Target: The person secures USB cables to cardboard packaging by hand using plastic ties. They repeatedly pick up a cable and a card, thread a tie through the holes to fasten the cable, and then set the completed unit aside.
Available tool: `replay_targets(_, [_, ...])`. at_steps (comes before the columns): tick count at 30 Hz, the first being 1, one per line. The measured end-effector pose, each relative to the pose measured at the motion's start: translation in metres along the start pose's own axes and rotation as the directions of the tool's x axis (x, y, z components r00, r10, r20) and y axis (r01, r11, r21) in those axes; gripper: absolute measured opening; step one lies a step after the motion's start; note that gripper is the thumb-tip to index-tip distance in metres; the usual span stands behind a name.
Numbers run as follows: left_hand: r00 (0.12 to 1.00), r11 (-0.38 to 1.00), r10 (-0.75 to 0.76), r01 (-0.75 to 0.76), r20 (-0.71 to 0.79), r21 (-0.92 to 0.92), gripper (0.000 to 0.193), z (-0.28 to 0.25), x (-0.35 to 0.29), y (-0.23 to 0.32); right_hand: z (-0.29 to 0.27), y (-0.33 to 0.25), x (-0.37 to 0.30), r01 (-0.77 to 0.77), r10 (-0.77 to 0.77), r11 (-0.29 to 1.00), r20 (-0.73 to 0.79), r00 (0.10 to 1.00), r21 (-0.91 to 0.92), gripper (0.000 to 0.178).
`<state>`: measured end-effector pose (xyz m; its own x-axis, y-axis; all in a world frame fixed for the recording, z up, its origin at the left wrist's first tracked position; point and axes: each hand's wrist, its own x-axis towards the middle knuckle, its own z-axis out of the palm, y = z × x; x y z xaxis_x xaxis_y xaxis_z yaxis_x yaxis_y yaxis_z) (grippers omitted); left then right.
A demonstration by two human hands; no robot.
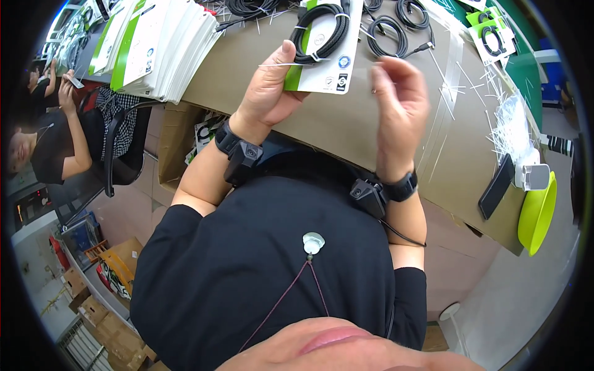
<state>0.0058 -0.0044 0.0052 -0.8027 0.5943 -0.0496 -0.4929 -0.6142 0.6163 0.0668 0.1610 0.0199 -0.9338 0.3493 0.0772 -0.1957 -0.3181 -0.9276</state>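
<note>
My left hand (270, 93) is closed on the lower left edge of a white and green packaging card (334, 74), its thumb raised along the side. A coiled black braided cable (341, 32) lies against the card's front, bound with white ties. One thin white tie end (276, 65) sticks out to the left past my thumb. To the right of the card, and apart from it, is my right hand (402, 108), fingers bent and smeared by motion. Whether anything is between those fingers cannot be made out. Just beyond lies a loose black cable coil (388, 38) on the brown table (346, 123).
A tall stack of white and green cards (167, 55) stands at the far left. Loose white ties (495, 136) lie at right, near a black phone (497, 187) and a yellow-green bowl (537, 213). Another person (59, 145) sits to the left. More carded cables (492, 40) lie far right.
</note>
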Motion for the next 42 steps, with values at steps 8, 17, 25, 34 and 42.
replay_targets(8, [0.989,0.942,0.143,-0.129,-0.022,0.31,0.035,0.003,0.007,-0.007,0.007,-0.009,0.004,0.788,-0.504,0.198,0.629,0.591,-0.582,0.019])
replay_targets(17, [0.944,0.896,0.324,-0.285,-0.062,0.342,0.031,0.008,0.01,-0.016,0.01,0.001,-0.005,0.44,-0.367,0.87,0.302,0.88,-0.222,0.009])
replay_targets(25, [0.782,0.518,0.566,-0.585,0.262,0.624,0.033,0.0,0.01,-0.018,0.004,-0.007,-0.007,-0.218,0.177,0.964,0.245,0.953,0.149,0.01])
replay_targets(34, [0.653,0.208,0.618,-0.672,0.438,0.711,0.038,-0.003,0.007,-0.019,0.003,-0.003,-0.005,-0.419,0.358,0.881,0.269,0.894,0.218,0.006])
replay_targets(42, [0.561,-0.023,0.559,-0.726,0.611,0.688,0.036,-0.003,0.004,-0.012,0.001,0.002,-0.005,-0.377,0.313,0.91,0.309,0.898,0.173,0.007])
